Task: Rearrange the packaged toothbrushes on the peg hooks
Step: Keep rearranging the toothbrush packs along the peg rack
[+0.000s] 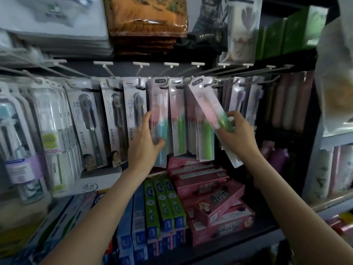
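Nearest the camera, stacked toothpaste boxes are seen on the lower shelf: blue ones (pixel 137 226), green ones (pixel 164 205) and pink ones (pixel 210 197). Above them, two bare forearms are raised toward the hanging row. The left hand (pixel 144 138) is wrapped around the lower part of a pink-and-blue packaged toothbrush (pixel 160 121), the thumb laid across the front and the fingers curled behind the card, while the pack hangs upright from its peg hook (pixel 162 85). The right hand (pixel 237 134) is closed in a pinch on a pink-and-green packaged toothbrush (pixel 212 113), which is held tilted, its top leaning left near the hooks and its bottom end swung out to the right; whether its hang hole is on a hook cannot be told. Between the two, green-handled packs (pixel 180 129) are hung straight. Further left, grey-brush packs marked UMK (pixel 89 123) are suspended, and higher up bagged goods (pixel 147 20) are stacked on the top shelf
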{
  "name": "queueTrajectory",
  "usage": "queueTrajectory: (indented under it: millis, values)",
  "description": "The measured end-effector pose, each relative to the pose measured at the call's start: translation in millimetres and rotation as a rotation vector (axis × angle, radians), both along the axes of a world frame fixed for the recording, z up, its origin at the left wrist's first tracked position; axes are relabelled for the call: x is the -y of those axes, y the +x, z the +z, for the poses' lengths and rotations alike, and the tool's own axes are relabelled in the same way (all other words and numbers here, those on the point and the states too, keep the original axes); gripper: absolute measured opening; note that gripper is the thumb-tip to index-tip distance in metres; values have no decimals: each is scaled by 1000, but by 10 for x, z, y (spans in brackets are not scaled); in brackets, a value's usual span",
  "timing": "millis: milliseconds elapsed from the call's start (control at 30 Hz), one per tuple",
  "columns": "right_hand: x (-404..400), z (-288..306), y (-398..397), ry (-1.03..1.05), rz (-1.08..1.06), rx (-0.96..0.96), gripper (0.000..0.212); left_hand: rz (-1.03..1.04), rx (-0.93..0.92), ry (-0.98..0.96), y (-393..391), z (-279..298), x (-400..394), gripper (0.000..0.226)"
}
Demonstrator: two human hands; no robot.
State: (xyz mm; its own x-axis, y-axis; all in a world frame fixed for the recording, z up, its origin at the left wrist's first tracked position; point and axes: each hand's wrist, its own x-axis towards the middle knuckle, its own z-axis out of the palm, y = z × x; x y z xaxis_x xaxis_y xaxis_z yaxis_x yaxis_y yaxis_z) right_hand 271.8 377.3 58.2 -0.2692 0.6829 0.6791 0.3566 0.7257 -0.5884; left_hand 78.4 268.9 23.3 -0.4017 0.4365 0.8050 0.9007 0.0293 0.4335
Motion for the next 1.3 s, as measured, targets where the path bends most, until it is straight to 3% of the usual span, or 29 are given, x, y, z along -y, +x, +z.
queueTrajectory:
  millis: [267,467,567,633,733,1133,1300]
  values:
    - [-6,-137,-28,2,6,-127,40,44,1,-52,-6,14,24,74]
    - [-16,-246,-196,-17,44,-30,51,81,-5,-71,-22,41,60,70]
    - [86,-264,-336,111,47,-16,39,118,-39,-66,-59,40,102,68]
    - [147,-249,-497,164,130,27,36,150,-55,-65,-90,51,133,66]
    - [167,-256,-764,134,248,122,46,187,-79,-88,-122,69,159,64]
    - [0,-313,-1378,-92,15,81,77,268,-180,-169,-224,103,167,59]
    - [27,-278,-1330,-82,43,51,54,247,-202,-155,-230,94,172,57]
